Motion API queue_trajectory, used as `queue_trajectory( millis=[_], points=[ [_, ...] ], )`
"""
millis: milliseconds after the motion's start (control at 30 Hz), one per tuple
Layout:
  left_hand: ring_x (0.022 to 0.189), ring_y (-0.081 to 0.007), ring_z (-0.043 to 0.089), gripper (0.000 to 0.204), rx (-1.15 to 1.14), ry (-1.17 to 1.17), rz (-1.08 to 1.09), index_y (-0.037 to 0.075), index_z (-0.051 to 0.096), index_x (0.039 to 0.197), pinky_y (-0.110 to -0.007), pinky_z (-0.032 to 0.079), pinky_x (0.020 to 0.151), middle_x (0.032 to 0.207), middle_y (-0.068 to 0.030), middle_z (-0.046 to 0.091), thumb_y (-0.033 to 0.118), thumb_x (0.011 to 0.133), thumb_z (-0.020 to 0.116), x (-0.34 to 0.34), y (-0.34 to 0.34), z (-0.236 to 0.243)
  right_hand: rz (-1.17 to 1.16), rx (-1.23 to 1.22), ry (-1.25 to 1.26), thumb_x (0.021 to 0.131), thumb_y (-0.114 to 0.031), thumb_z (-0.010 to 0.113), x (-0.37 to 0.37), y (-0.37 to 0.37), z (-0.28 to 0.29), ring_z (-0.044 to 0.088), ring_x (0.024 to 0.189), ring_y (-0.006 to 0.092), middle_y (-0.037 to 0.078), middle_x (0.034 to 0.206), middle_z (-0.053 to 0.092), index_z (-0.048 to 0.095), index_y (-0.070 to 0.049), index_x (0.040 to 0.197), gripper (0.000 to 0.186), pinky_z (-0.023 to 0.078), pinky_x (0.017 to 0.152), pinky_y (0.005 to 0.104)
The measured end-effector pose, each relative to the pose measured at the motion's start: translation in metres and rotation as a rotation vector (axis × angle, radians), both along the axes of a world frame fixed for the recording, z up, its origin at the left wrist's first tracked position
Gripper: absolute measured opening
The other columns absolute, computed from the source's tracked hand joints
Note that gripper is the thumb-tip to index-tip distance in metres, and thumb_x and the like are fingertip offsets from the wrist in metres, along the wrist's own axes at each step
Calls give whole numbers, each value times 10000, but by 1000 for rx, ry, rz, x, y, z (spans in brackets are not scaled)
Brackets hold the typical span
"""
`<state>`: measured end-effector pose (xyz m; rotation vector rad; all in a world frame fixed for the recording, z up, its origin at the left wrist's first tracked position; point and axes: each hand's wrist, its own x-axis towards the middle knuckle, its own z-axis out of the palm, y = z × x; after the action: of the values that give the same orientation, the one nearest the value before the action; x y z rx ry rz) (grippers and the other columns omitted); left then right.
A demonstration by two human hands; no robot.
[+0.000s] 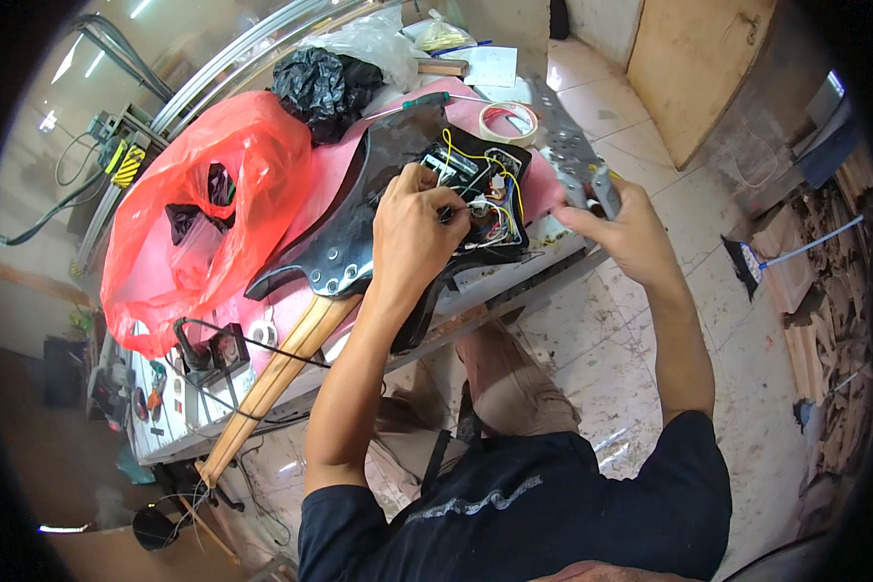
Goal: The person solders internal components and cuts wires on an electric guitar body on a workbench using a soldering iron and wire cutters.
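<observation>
A black electric guitar body (359, 233) with a light wooden neck (272, 378) lies face down on the pink-covered workbench (514, 291). Its rear cavity (490, 194) stands open, showing yellow, white and black wires. My left hand (412, 228) rests at the cavity's left edge, fingers pinched on the wires inside. My right hand (616, 223) is at the bench's right edge, closed around a grey metal piece (603, 189) that joins a perforated metal plate (567, 136).
A red plastic bag (204, 204) and a black bag (325, 87) lie at the left and back. A tape roll (507, 121) and a screwdriver (436, 99) sit behind the guitar. A broom (776, 260) and stacked wood (834, 291) lie right on the tiled floor.
</observation>
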<state>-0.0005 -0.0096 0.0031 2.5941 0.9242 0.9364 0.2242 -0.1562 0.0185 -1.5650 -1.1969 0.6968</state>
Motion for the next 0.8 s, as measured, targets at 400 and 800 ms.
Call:
queue_trajectory(
  millis=[400,800],
  points=[
    [902,-247,667,167,-84,-3,29,62,801,886,-358,541,766,983,-104,635,86,720,802,4,-1,1,36,133,-492,796,-205,805,-20,72,-2,698,844,411,202,890,725,680,-28,1007,303,522,746,470],
    [907,-267,631,161,-28,23,1,60,788,869,-376,515,797,954,-96,623,84,710,808,5,0,3,13,135,-428,799,-201,808,-14,80,1,710,805,406,259,869,709,684,25,1168,449,536,760,447]
  ],
)
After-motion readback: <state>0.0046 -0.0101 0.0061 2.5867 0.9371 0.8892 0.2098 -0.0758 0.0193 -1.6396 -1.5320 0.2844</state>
